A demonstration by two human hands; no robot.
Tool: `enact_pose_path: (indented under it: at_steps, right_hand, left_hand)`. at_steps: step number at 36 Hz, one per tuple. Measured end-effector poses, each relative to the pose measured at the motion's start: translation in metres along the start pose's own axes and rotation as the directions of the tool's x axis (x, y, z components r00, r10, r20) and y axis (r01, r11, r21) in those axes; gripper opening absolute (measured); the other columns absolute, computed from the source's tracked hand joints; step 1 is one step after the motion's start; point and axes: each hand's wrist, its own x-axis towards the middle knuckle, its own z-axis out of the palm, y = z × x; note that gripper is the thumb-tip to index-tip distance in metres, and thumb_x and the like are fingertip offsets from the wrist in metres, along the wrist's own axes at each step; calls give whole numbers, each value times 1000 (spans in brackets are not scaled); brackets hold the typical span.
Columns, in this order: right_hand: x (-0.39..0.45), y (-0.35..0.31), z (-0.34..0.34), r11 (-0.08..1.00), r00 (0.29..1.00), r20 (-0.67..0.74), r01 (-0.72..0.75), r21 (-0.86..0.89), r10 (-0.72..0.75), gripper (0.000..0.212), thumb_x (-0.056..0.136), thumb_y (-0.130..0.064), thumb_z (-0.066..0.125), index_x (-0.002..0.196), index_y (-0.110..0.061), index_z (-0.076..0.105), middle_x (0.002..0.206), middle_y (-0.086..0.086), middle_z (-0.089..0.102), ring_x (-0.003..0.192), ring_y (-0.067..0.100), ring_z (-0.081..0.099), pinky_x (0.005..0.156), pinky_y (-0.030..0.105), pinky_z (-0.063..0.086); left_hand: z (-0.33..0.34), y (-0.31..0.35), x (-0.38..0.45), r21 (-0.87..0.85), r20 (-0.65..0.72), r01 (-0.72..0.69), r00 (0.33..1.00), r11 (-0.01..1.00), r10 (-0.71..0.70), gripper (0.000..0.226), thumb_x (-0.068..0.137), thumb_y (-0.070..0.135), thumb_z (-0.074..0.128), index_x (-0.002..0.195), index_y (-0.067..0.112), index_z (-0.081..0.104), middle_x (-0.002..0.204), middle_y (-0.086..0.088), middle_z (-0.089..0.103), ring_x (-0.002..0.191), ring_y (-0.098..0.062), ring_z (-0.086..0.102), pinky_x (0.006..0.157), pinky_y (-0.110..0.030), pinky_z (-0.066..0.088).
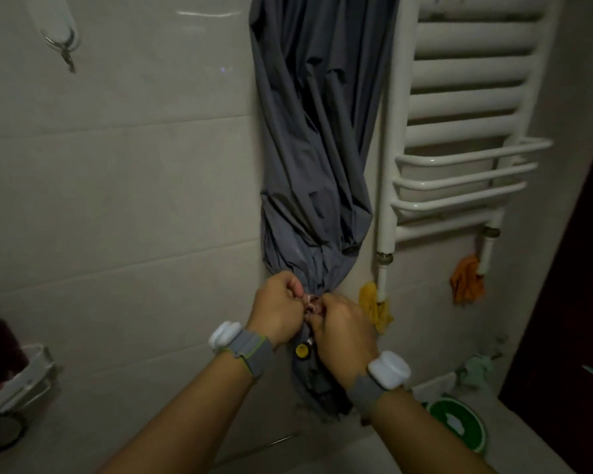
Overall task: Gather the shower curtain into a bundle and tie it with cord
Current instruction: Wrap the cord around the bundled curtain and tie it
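The grey fabric shower curtain (314,148) hangs gathered beside the white ladder-style towel radiator (459,107). At its narrow neck, left hand (277,311) and right hand (344,328) pinch a thin pinkish cord (310,300), fingers curled closed.

The grey shower curtain (317,148) hangs against the tiled wall, gathered into one long creased bundle that narrows to a tight neck low down. A pale pinkish cord (310,304) sits at that neck, mostly hidden. Below it a short tail of fabric hangs loose, carrying a small yellow round piece.
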Motion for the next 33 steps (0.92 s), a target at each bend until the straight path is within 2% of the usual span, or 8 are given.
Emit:
enact_pose_path:
  at_steps: [7, 10, 13, 15, 18, 21, 25, 33]
  right_hand:
    - [24, -4, -29, 853, 898, 438, -269, 447, 54, 26, 97, -22, 53, 75, -13, 64, 74, 6, 62, 71, 15, 53, 66, 27, 43]
    - [27, -13, -32, 707, 878, 466, -397, 585, 108, 29, 100, -11, 45, 76, -10, 62, 73, 8, 63, 62, 14, 54, 53, 14, 46]
    - [30, -14, -32, 667, 915, 360, -384, 639, 182, 35, 102, -15, 44, 69, -10, 56, 66, 10, 62, 57, 20, 56, 54, 20, 48]
    - [28, -13, -31, 800, 954, 253, -275, 534, 159, 34, 101, -20, 45, 69, -10, 51, 67, 13, 61, 60, 25, 58, 52, 21, 46]
    - [27, -7, -29, 984, 997, 69, -44, 172, 32, 31, 100, -32, 45, 72, -17, 46, 80, 16, 64, 79, 34, 60, 59, 32, 34]
    - [26, -5, -34, 994, 993, -44, 106, 3, -106, 30, 98, -37, 47, 77, -16, 55, 87, 14, 68, 85, 36, 62, 60, 33, 33]
    - [27, -2, -35, 942, 956, -118, 234, -239, -267, 30, 94, -38, 50, 74, -19, 60, 82, 3, 68, 75, 27, 65, 54, 27, 31]
    - [34, 30, -32, 988, 994, 22, -100, -119, 104, 35, 89, -42, 45, 75, -16, 63, 89, 14, 70, 83, 36, 65, 69, 37, 54]
  left_hand:
    - [-17, 4, 7, 203, 123, -102, 989, 974, 78, 29, 79, -5, 52, 70, 22, 48, 64, 4, 52, 66, -19, 49, 57, -28, 37]
    - [-21, 18, 5, 282, 201, -154, 975, 947, 99, 26, 85, -1, 51, 73, 21, 46, 68, 5, 55, 67, -15, 51, 55, -15, 38]
    - [-28, 27, 10, 317, 301, -157, 952, 935, 58, 25, 88, 4, 49, 72, 23, 44, 74, 2, 55, 77, -20, 50, 67, -28, 39]
    - [-33, 31, 14, 293, 354, -105, 935, 950, -6, 27, 85, -2, 46, 71, 22, 46, 74, -1, 54, 78, -21, 50, 69, -30, 40]
    - [-37, 35, 16, 99, 351, 77, 930, 992, -108, 31, 81, -12, 46, 70, 17, 50, 68, -5, 51, 64, -17, 46, 54, -22, 35]
    - [-41, 33, 14, -108, 387, 241, 904, 964, -183, 29, 84, -8, 50, 68, 16, 50, 64, -7, 47, 53, -14, 36, 50, -25, 23]
    - [-41, 34, 16, -135, 366, 216, 918, 967, -153, 29, 89, -8, 57, 74, 15, 48, 64, -7, 48, 52, -13, 38, 48, -24, 26]
    - [-51, 36, 19, -137, 307, 178, 943, 974, -129, 34, 88, -13, 55, 72, 16, 46, 61, -3, 48, 52, -13, 39, 50, -25, 29]
